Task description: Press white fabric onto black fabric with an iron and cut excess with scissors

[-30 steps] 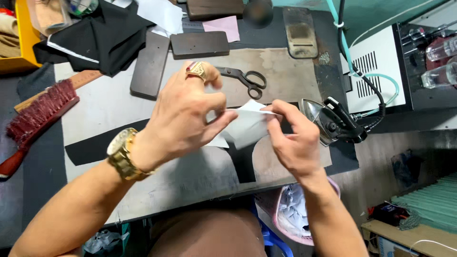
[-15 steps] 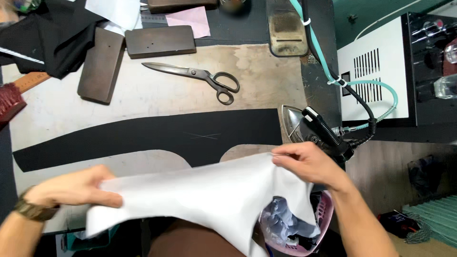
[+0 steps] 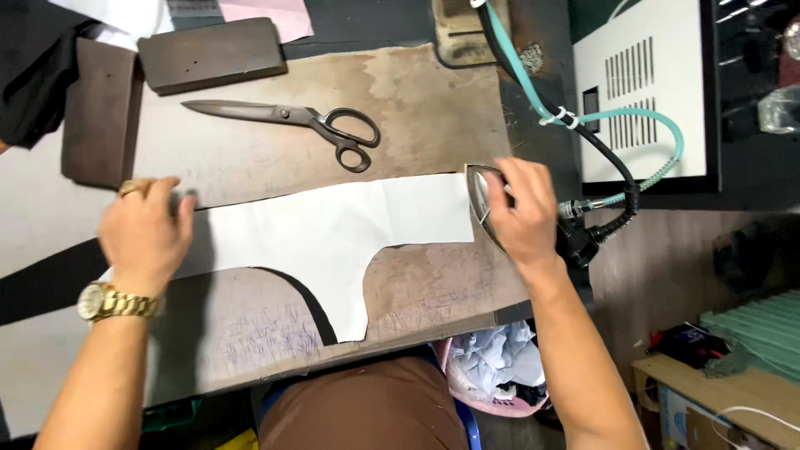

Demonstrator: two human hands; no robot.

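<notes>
A white cut fabric piece (image 3: 333,229) lies flat on the worn table (image 3: 425,108), on top of a black fabric piece (image 3: 42,279) whose edge shows as a dark curve below it. My left hand (image 3: 146,233), with a gold ring and watch, presses flat on the left end of the white piece. My right hand (image 3: 521,212) is closed over the iron (image 3: 477,187), which stands at the white piece's right end by the table edge.
Large scissors (image 3: 308,121) lie behind the fabric. Two dark wooden blocks (image 3: 212,54) (image 3: 100,112) sit at the back left. A white machine box (image 3: 646,92) with a teal hose (image 3: 667,158) stands to the right. A pink basket of scraps (image 3: 492,375) is under the table.
The white piece was held up in both hands; now it lies spread on the black piece. My left hand has gone to its left end and my right hand to the iron.
</notes>
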